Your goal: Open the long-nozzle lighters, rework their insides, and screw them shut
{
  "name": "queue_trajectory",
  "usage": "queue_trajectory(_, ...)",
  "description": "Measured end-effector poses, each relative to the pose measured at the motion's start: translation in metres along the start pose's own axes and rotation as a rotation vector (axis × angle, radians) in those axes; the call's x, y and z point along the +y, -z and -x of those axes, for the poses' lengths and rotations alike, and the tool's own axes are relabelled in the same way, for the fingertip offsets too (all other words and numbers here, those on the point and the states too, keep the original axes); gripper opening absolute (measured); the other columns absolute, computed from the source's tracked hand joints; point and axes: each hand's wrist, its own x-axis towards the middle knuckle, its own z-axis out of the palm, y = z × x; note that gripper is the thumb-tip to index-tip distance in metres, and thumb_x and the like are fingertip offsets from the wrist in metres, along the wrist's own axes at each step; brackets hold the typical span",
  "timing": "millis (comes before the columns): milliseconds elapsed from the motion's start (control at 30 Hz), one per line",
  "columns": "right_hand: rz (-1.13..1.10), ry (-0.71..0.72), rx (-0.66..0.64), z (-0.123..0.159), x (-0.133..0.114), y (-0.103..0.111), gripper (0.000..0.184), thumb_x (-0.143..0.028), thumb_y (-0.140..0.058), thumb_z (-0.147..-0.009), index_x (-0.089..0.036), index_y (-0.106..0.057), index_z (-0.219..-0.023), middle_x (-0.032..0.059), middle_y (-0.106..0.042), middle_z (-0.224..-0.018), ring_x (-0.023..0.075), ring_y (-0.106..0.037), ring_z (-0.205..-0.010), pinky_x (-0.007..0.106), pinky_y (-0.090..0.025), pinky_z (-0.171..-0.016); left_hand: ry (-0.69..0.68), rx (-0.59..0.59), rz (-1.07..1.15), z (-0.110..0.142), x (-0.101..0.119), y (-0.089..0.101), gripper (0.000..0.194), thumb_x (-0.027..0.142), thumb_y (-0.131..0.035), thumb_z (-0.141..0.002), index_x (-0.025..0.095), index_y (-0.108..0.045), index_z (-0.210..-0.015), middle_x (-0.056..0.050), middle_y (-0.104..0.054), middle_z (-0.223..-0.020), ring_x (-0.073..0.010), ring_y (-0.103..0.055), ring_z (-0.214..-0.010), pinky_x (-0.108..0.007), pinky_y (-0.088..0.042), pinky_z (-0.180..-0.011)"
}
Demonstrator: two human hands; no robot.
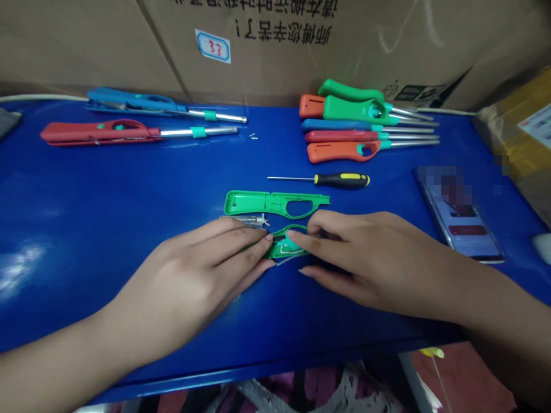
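Note:
A green lighter half-shell (279, 250) with a teal trigger (291, 243) and a thin wire in it lies between my two hands. My left hand (202, 267) is closed over its left end, hiding most of it. My right hand (365, 252) grips the right end, its index fingertip on the trigger and its thumb lower, near the table. Just beyond lies the other green half-shell (247, 203), its hollow side up. A clear fuel tank with a white valve (257, 219) sits partly under my left fingers.
A screwdriver (342, 180) lies behind the shells. Several assembled lighters (340, 152) are lined up at back right. A red lighter (99, 133), a blue lighter (133, 102) and small screws (253, 137) are at back left. A phone (460, 218) lies right; a cardboard box (275, 63) stands behind.

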Motion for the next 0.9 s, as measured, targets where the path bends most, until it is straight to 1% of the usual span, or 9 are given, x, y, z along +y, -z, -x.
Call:
queue_trajectory(67, 0.057, 0.003, -0.038, 0.001, -0.003, -0.001, 0.036, -0.037, -0.052, -0.107, -0.016, -0.068, -0.133, 0.0083, -0.066, -0.106, 0.0195, -0.063, -0.075, 0.033, -0.034, -0.058, -0.013, -0.009, -0.018, 0.000, 0.000, -0.002, 0.033, 0.022, -0.046, -0.111, 0.006, -0.074, -0.121, -0.014, -0.080, -0.112, -0.0270, -0.077, -0.108, -0.044, -0.067, -0.099)
queue_trajectory(167, 0.151, 0.035, -0.028, 0.002, -0.009, -0.003, 0.038, -0.037, -0.055, -0.106, -0.012, -0.067, -0.132, 0.0083, -0.063, -0.104, 0.0183, -0.056, -0.068, 0.034, -0.030, -0.056, -0.049, -0.004, -0.058, 0.000, 0.002, -0.003, 0.033, 0.021, -0.047, -0.111, 0.003, -0.073, -0.121, -0.016, -0.078, -0.112, -0.0285, -0.076, -0.107, -0.045, -0.068, -0.096)
queue_trajectory(267, 0.208, 0.079, -0.007, 0.001, -0.013, -0.004, 0.037, -0.036, -0.058, -0.104, -0.008, -0.069, -0.125, 0.0074, -0.061, -0.096, 0.0178, -0.050, -0.064, 0.035, -0.027, -0.055, -0.073, -0.009, -0.088, -0.001, 0.002, -0.003, 0.030, 0.019, -0.051, -0.109, 0.003, -0.074, -0.120, -0.015, -0.079, -0.111, -0.0302, -0.076, -0.104, -0.046, -0.069, -0.089)
queue_trajectory(367, 0.199, 0.047, -0.029, 0.000, -0.013, -0.003, 0.039, -0.036, -0.059, -0.104, -0.009, -0.067, -0.130, 0.0066, -0.061, -0.097, 0.0163, -0.047, -0.060, 0.034, -0.027, -0.053, -0.069, 0.002, -0.110, -0.004, 0.001, -0.003, 0.026, 0.018, -0.055, -0.107, 0.005, -0.075, -0.119, -0.014, -0.079, -0.110, -0.0284, -0.076, -0.103, -0.043, -0.069, -0.088)
queue_trajectory(567, 0.059, 0.004, -0.068, 0.002, -0.001, 0.003, 0.038, -0.036, -0.052, -0.107, -0.016, -0.065, -0.137, 0.0091, -0.063, -0.113, 0.0175, -0.061, -0.075, 0.031, -0.035, -0.056, -0.053, 0.063, -0.047, -0.005, -0.002, -0.006, 0.021, 0.022, -0.063, -0.104, 0.009, -0.075, -0.115, -0.010, -0.080, -0.106, -0.0257, -0.077, -0.098, -0.041, -0.068, -0.088)
queue_trajectory(700, -0.055, -0.032, 0.025, 0.002, 0.007, 0.005, 0.030, -0.031, -0.052, -0.106, -0.020, -0.070, -0.128, 0.0081, -0.065, -0.117, 0.0168, -0.063, -0.081, 0.031, -0.040, -0.062, -0.048, 0.112, 0.050, -0.004, -0.004, 0.001, 0.028, 0.026, -0.071, -0.100, 0.008, -0.071, -0.122, -0.013, -0.078, -0.115, -0.0253, -0.075, -0.101, -0.042, -0.064, -0.094)
queue_trajectory(800, -0.098, -0.027, 0.098, 0.002, 0.009, 0.005, 0.024, -0.027, -0.054, -0.105, -0.019, -0.073, -0.117, 0.0068, -0.066, -0.114, 0.0171, -0.064, -0.086, 0.031, -0.040, -0.064, 0.044, 0.119, 0.126, -0.007, -0.012, 0.012, 0.025, 0.030, -0.071, -0.101, 0.013, -0.072, -0.120, -0.010, -0.077, -0.113, -0.0207, -0.072, -0.096, -0.035, -0.062, -0.088)
queue_trajectory(867, -0.096, -0.003, 0.086, 0.002, 0.009, 0.005, 0.022, -0.027, -0.055, -0.104, -0.020, -0.073, -0.113, 0.0064, -0.065, -0.115, 0.0174, -0.063, -0.087, 0.031, -0.040, -0.065, 0.108, 0.117, 0.082, -0.009, -0.022, 0.019, 0.019, 0.030, -0.065, -0.103, 0.017, -0.074, -0.112, -0.008, -0.075, -0.106, -0.0219, -0.070, -0.091, -0.038, -0.060, -0.083)
queue_trajectory(900, -0.086, 0.010, 0.064, 0.002, 0.009, 0.005, 0.021, -0.027, -0.055, -0.104, -0.020, -0.073, -0.113, 0.0066, -0.064, -0.116, 0.0178, -0.063, -0.087, 0.031, -0.041, -0.066, 0.138, 0.062, 0.047, -0.010, -0.027, 0.021, 0.021, 0.032, -0.062, -0.104, 0.018, -0.074, -0.113, -0.009, -0.075, -0.104, -0.0238, -0.069, -0.091, -0.040, -0.059, -0.080)
